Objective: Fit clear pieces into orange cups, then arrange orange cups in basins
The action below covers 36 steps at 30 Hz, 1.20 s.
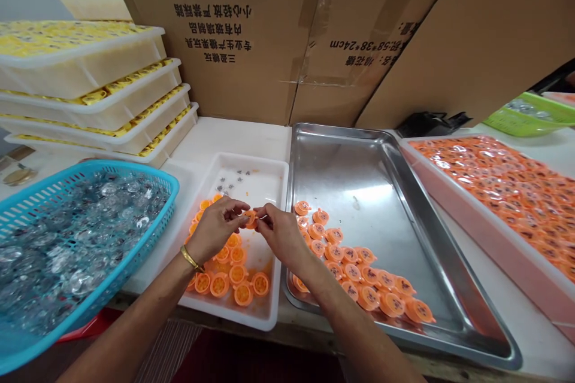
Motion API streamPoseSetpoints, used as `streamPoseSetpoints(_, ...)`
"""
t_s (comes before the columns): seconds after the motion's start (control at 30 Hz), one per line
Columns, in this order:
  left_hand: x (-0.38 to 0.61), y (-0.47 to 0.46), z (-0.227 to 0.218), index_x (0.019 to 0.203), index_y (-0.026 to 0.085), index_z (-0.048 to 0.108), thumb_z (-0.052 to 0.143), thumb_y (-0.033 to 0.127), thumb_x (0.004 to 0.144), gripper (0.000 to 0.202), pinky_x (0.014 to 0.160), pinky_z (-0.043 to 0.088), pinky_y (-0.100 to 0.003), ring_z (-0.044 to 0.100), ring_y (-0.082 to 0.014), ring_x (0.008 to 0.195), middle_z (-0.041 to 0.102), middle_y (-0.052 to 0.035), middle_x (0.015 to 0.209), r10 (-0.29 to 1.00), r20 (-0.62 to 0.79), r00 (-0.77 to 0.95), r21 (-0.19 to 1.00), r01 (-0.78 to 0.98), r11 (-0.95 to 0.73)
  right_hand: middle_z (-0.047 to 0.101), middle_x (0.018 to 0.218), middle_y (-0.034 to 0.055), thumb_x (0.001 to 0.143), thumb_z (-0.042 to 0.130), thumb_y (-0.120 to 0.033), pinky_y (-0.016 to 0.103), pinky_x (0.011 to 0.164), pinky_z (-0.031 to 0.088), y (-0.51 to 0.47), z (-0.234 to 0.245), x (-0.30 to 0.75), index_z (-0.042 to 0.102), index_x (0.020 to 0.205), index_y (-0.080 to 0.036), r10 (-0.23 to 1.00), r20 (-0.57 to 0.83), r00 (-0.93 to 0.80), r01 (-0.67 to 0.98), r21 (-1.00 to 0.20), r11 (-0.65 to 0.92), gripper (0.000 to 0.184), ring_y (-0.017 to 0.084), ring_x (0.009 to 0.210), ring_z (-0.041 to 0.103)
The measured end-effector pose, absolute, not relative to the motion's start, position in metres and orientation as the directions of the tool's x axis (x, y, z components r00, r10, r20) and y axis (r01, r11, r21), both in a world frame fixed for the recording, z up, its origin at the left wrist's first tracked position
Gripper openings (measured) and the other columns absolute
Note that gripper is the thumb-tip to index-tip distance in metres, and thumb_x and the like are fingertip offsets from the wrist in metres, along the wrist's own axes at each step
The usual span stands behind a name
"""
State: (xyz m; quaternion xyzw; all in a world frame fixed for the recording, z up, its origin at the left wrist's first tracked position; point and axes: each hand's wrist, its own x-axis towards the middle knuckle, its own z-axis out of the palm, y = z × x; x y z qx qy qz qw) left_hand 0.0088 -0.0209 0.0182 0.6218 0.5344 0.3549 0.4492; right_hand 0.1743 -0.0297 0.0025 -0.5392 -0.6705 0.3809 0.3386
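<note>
Between my two hands is a small round orange plastic case (251,219), held above a white tray (282,191). My left hand (216,224), with a gold bracelet at the wrist, pinches its left side. The fingers of my right hand (281,233) close on its right side. Below, in the white tray, lie several open orange cases (220,283) with orange bits inside. Small dark pieces (231,187) are scattered at the tray's far end. To the right, several orange cases with printed faces (368,297) sit in rows on a metal tray (341,155).
A blue basket (173,191) of clear plastic covers stands at the left. Behind it rise stacked white trays (135,102) of yellow pieces. Cardboard (251,84) walls off the back. On the right are a tray of wrapped orange cases (503,191) and a green basket (512,122).
</note>
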Motion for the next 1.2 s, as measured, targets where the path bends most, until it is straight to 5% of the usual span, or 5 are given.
streamPoseSetpoints(0.37,0.009,-0.008,0.049,0.081,0.015,0.067,0.068,0.028,0.069,0.018,0.055,0.046,-0.022,0.057,-0.0103,0.058,0.065,-0.0010,0.066,0.883,-0.292,0.367,0.928,0.332,0.169,0.069,0.081,0.0017,0.079,0.057,-0.017,0.024,0.060,0.047,-0.039,0.008,0.177,0.058,0.073,-0.019,0.984,0.135,-0.115,0.296,-0.941,0.163,0.007,0.012,0.064,0.060)
streamPoseSetpoints(0.7,0.018,-0.015,0.043,0.087,0.017,0.068,0.067,0.037,0.071,0.025,0.055,0.047,-0.024,0.057,-0.0106,0.061,0.061,-0.0036,0.085,0.953,-0.093,0.289,0.917,0.399,-0.031,0.065,0.102,0.0068,0.076,0.065,-0.032,0.034,0.077,0.054,-0.047,0.013,0.173,0.055,0.107,-0.020,0.998,-0.031,-0.046,-0.098,-0.995,-0.035,0.035,0.016,0.082,0.065)
streamPoseSetpoints(0.83,0.026,-0.024,0.041,0.107,0.019,0.062,0.064,0.044,0.074,0.041,0.053,0.046,-0.024,0.057,-0.0108,0.060,0.061,-0.0044,0.092,0.972,-0.101,0.213,0.903,0.430,-0.001,0.065,0.097,0.0048,0.076,0.064,-0.027,0.034,0.079,0.053,-0.052,0.015,0.171,0.059,0.101,-0.019,0.998,-0.051,0.038,-0.252,-0.967,-0.040,0.027,0.016,0.083,0.063)
streamPoseSetpoints(1.0,0.031,-0.033,0.042,0.085,0.016,0.063,0.053,0.045,0.082,0.031,0.053,0.047,-0.024,0.060,-0.0143,0.062,0.061,-0.0014,0.068,0.933,-0.163,0.321,0.892,0.452,0.000,0.065,0.085,0.0013,0.073,0.064,-0.019,0.030,0.075,0.051,-0.057,0.016,0.170,0.062,0.091,-0.020,0.992,-0.089,0.090,-0.308,-0.950,-0.057,0.019,0.015,0.079,0.062)
streamPoseSetpoints(1.2,0.035,-0.042,0.037,0.090,0.019,0.061,0.050,0.050,0.084,0.033,0.055,0.047,-0.024,0.059,-0.0128,0.059,0.062,0.0009,0.068,0.941,-0.133,0.313,0.823,0.563,-0.071,0.063,0.079,-0.0006,0.067,0.065,-0.017,0.029,0.071,0.051,-0.063,0.008,0.173,0.062,0.086,-0.019,0.987,-0.121,0.108,-0.374,-0.925,-0.072,0.019,0.013,0.072,0.061)
